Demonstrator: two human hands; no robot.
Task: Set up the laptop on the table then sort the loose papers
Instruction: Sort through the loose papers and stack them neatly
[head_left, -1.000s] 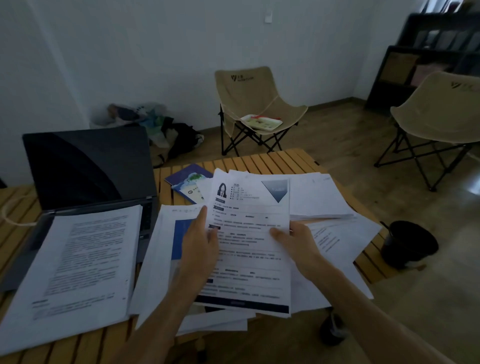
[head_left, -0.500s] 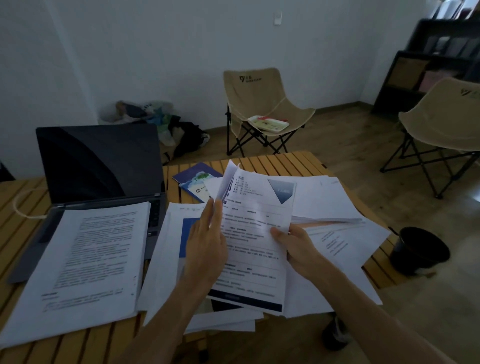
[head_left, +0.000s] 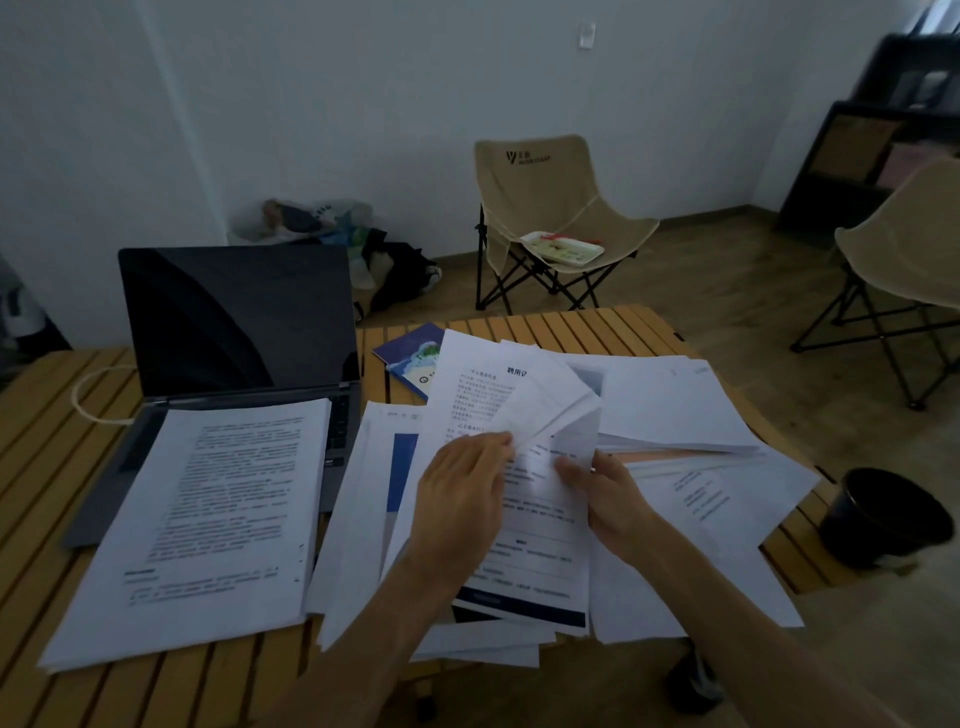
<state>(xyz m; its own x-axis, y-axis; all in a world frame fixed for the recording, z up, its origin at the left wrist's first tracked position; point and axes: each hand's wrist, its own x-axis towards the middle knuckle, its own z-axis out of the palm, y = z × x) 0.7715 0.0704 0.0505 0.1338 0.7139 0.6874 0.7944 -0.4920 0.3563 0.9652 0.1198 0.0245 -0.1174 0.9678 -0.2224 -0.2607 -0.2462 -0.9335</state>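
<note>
Slatted wooden table (head_left: 62, 457): open laptop (head_left: 234, 322) at left, a printed stack (head_left: 208, 519) lying over its keyboard; loose papers (head_left: 675, 415) spread at right. Left hand (head_left: 460, 509) pinches a folded-over sheet (head_left: 545, 410); right hand (head_left: 605, 493) grips the page below.

On the slatted wooden table (head_left: 545, 325) an open dark laptop (head_left: 234, 332) stands at the left, its keyboard partly covered by a thick stack of printed white pages (head_left: 208, 519). The left hand (head_left: 460, 499) pinches the folded-over top of a white printed sheet (head_left: 545, 415), while the right hand (head_left: 608, 499) grips its right edge. Loose white papers (head_left: 691, 467) spread beneath. A blue booklet (head_left: 410, 358) lies beyond them, partly covered.
</note>
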